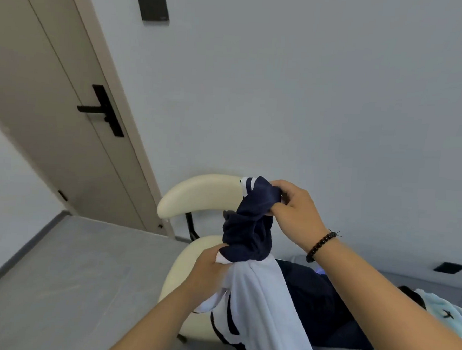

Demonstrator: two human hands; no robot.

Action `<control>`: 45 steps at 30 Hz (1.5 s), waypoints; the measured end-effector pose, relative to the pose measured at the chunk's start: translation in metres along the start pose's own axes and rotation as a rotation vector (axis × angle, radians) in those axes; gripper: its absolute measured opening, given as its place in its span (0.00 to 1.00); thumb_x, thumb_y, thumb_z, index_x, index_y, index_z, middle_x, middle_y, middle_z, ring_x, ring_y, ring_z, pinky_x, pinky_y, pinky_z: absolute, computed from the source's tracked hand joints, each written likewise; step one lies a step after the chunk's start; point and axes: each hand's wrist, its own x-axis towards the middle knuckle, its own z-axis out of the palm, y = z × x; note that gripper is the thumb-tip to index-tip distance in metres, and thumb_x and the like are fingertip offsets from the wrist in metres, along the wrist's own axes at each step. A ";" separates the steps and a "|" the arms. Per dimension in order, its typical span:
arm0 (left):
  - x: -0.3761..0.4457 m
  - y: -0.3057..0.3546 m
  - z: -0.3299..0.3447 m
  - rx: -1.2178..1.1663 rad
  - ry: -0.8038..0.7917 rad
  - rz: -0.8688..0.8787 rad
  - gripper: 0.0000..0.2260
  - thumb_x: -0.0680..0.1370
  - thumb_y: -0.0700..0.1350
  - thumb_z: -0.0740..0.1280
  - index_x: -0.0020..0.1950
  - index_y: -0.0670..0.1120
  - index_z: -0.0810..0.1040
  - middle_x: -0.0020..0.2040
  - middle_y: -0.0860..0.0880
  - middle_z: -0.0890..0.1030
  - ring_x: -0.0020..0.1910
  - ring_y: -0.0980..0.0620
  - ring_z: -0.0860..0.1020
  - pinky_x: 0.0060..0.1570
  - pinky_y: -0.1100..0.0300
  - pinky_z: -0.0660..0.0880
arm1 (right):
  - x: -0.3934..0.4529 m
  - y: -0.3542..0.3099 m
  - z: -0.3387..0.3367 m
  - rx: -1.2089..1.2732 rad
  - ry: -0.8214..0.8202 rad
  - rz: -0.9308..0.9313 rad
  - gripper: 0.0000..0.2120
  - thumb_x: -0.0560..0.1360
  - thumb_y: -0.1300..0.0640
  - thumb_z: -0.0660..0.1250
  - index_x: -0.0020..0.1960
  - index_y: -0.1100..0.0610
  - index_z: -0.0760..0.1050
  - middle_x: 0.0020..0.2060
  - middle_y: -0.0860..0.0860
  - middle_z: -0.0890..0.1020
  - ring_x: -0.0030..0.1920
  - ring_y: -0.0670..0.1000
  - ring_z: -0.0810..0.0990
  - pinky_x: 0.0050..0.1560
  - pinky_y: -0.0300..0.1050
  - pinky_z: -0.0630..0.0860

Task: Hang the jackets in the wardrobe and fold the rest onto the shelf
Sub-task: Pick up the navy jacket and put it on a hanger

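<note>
Garment [250, 238], navy and white, is held up in both my hands above the chair [198, 197]. Noting items from left to right.

Door [53, 96]: beige, with a black handle [101, 110], far left. Grey floor [56, 272] below it.

Left hand [209, 268]: fingers curled around the garment where the navy part meets the white, bunching the cloth. It sits lower than the other hand, in front of the chair seat.

Chair: cream, curved backrest behind the garment, seat partly hidden by the hanging white cloth.

Garment detail: the navy part is crumpled between the two hands, with white stripes at its upper edge. The white part hangs down from the left hand, with dark stripes lower down.

Right hand [295, 203]: fingers gripping the top navy edge, higher than the left hand. Dark bead bracelet [320, 246] on that wrist.

Under the right forearm: a dark cloth [311, 301] lies in a heap, and a pale blue fleece [443, 312] at far right. I cannot tell what surface they rest on.
</note>
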 end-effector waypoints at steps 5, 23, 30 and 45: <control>-0.029 0.025 -0.034 -0.102 0.172 0.008 0.08 0.79 0.39 0.65 0.43 0.47 0.82 0.39 0.52 0.84 0.39 0.56 0.81 0.39 0.67 0.75 | -0.012 0.010 0.052 -0.052 -0.281 -0.065 0.35 0.73 0.67 0.65 0.74 0.48 0.56 0.70 0.43 0.59 0.62 0.43 0.72 0.55 0.29 0.72; -0.227 0.049 -0.221 -0.435 0.611 0.118 0.17 0.74 0.53 0.68 0.51 0.40 0.81 0.49 0.38 0.83 0.47 0.42 0.82 0.51 0.48 0.76 | -0.124 -0.089 0.274 -0.170 -0.348 -0.544 0.40 0.69 0.42 0.71 0.74 0.47 0.55 0.70 0.45 0.57 0.71 0.41 0.61 0.68 0.39 0.66; -0.354 0.025 -0.285 -0.391 0.705 0.200 0.19 0.75 0.55 0.69 0.49 0.38 0.82 0.47 0.34 0.83 0.47 0.40 0.82 0.53 0.45 0.77 | -0.195 -0.145 0.368 -0.066 -0.486 -0.334 0.37 0.71 0.52 0.73 0.74 0.47 0.56 0.67 0.43 0.61 0.62 0.44 0.71 0.55 0.31 0.70; -0.527 -0.012 -0.389 -0.345 0.973 0.243 0.13 0.81 0.45 0.62 0.41 0.40 0.80 0.36 0.43 0.80 0.40 0.48 0.79 0.47 0.55 0.74 | -0.345 -0.238 0.505 0.061 -0.912 -0.483 0.23 0.65 0.45 0.77 0.56 0.48 0.72 0.53 0.43 0.75 0.49 0.42 0.76 0.48 0.35 0.74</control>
